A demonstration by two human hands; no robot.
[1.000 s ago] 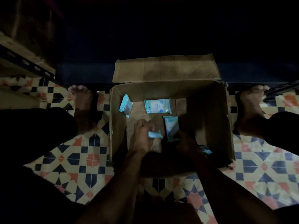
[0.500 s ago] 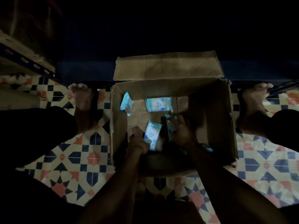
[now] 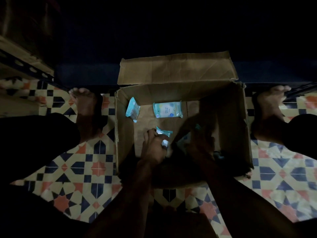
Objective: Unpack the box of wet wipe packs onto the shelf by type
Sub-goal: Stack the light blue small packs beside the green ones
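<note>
Patterned floor tiles (image 3: 72,169) in cream, navy and orange spread out under very dim light, and an open brown cardboard box (image 3: 228,134) sits on them between two bare feet, its far flap (image 3: 176,67) folded back. Down inside, both arms are in. The left hand (image 3: 154,148) has its fingers curled round a pale teal wet wipe pack (image 3: 163,133), which pokes out past the knuckles near the middle of the box floor. The right hand (image 3: 200,140) is deep in shadow just beside it, against a darker teal pack (image 3: 183,140); whether those fingers clamp it or merely touch it, I cannot tell. Another teal pack (image 3: 133,109) leans on the left wall, and a light green-white pack (image 3: 167,109) lies flat near the far wall. At far left, a shelf edge (image 3: 25,66) shows.
</note>
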